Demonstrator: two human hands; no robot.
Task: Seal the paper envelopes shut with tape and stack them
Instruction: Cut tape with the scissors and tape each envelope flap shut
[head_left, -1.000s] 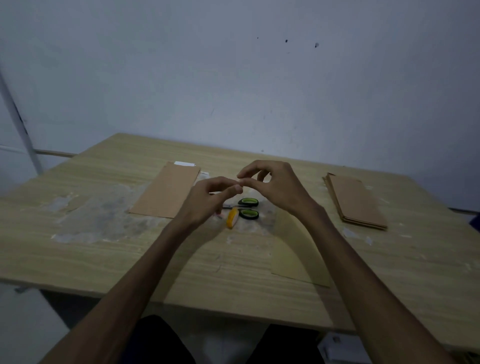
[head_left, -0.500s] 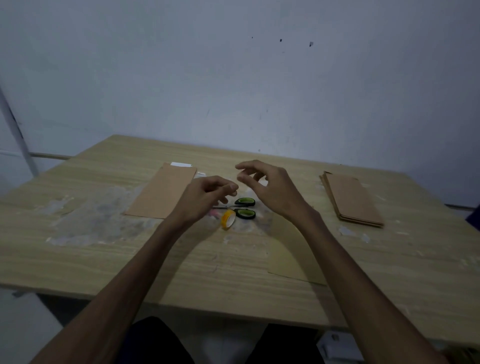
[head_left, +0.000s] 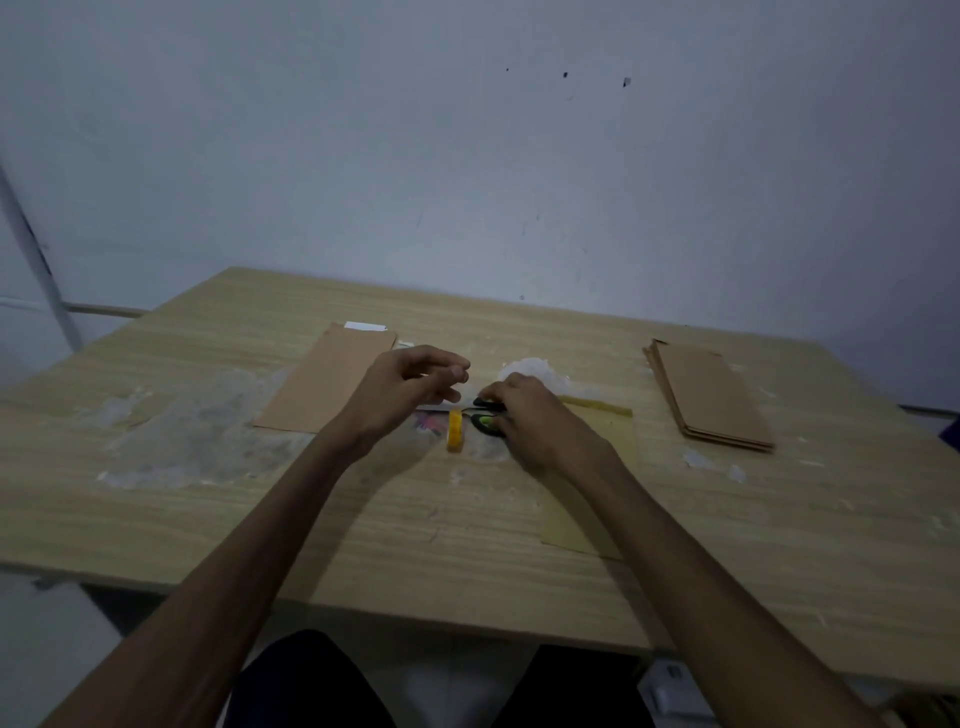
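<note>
step: I judge tape cutting; right hand (head_left: 540, 421) curls onto scissors (head_left: 485, 415), grip unconfirmed.
left hand (head_left: 400, 395): pinched, contents unclear.
envelope (head_left: 597, 467): 3 o'clock of tape roll (head_left: 455, 429).
next: lift scissors, snip.

Right hand (head_left: 540, 421) on scissors (head_left: 485, 415) (green-handled) — tape roll (head_left: 455, 429) beside.

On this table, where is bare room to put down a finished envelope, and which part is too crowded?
Free: the wood between the right hand and the envelope stack, and the near table edge between the forearms. Crowded: the middle, where the tape roll, scissors and both hands meet, beside the single envelope.
</note>
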